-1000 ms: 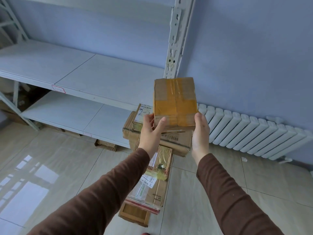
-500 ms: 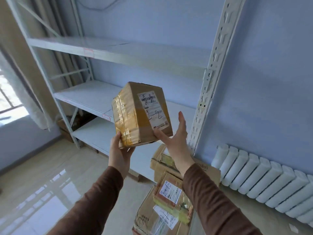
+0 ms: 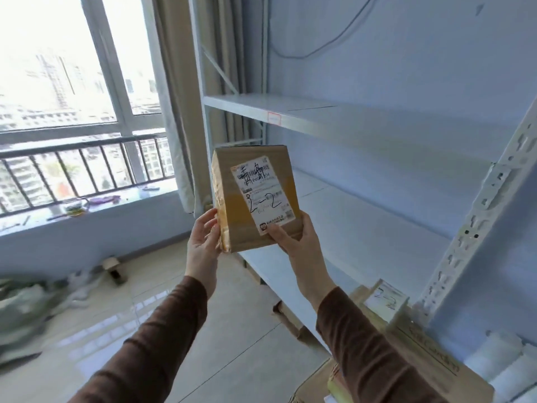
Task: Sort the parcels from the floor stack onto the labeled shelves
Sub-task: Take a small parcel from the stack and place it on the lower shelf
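Head view shows my left hand (image 3: pixel 203 239) and right hand (image 3: pixel 293 239) gripping the parcel (image 3: pixel 232 205) marked 2-2, which I judge must next find the matching shelf (image 3: pixel 363 228).

Brown cardboard on the parcel (image 3: pixel 255 199), matt on the face, with glossy tape shining along the edge by the left fingers (image 3: pixel 210 225). Above the right fingers (image 3: pixel 279 235) a white paper label (image 3: pixel 263 194), smooth, inked by marker (handwriting, "2-2"). Beyond the fingers, the shelves (image 3: pixel 363 216) look like painted metal, pale and satin, with a small paper tag (image 3: pixel 274 117) on the upper rim. Below the fingers, floor tiles (image 3: pixel 145 309) gleam, polished and reflective. Brown knit cloth on the sleeves (image 3: pixel 151 344), soft and dull. More cardboard in the floor stack (image 3: pixel 427 365), low right of the fingers.
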{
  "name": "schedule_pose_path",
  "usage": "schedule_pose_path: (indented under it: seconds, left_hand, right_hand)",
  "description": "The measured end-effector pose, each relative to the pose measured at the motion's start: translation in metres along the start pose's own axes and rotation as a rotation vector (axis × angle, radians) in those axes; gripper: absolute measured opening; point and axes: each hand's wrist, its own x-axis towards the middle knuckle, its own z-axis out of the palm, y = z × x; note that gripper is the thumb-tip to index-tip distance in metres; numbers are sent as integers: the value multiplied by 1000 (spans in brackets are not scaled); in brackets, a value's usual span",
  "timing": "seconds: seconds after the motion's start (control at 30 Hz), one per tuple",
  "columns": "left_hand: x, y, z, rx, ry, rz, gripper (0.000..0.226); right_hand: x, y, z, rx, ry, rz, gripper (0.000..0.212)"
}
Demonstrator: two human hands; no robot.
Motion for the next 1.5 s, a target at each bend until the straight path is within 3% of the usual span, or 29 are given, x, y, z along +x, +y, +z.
schedule_pose_path:
  seconds: [0.13, 0.3, 0.4, 0.6, 0.73, 0.87, 0.97, 1.1, 1.2, 1.5]
  left_hand:
    - [0, 27, -43, 66, 22, 49, 40]
    - [3, 58, -120, 225, 119, 47, 86]
    - [1, 83, -183, 291, 134, 53, 107]
    - [-22, 141, -321, 342, 245, 195, 78]
    - [-58, 174, -426, 371, 460, 207, 76]
    - [-106, 212, -509, 418, 716, 251, 42]
    - [-145, 234, -566, 475, 911, 249, 50]
    - [-198, 261, -632, 528, 1128, 262, 43]
    - [-243, 278, -667, 614, 1287, 243, 63]
    - [-399, 314, -700, 757, 1734, 246, 74]
  right_hand:
    - [11, 2, 61, 20, -89, -18, 58]
    - [14, 14, 150, 67, -191, -2, 75]
    - [8, 22, 220, 87, -260, -8, 74]
    - [-24, 33, 373, 153, -473, -13, 49]
    - [-61, 50, 482, 188, -662, 17, 47]
    - [-107, 62, 590, 239, -864, 84, 46]
    - [-144, 68, 667, 275, -1027, 117, 43]
    - [-197, 72, 754, 330, -1232, 141, 42]
    - [-242, 71, 811, 359, -1390, 115, 40]
    - [-410, 44, 895, 488, -1802, 155, 33]
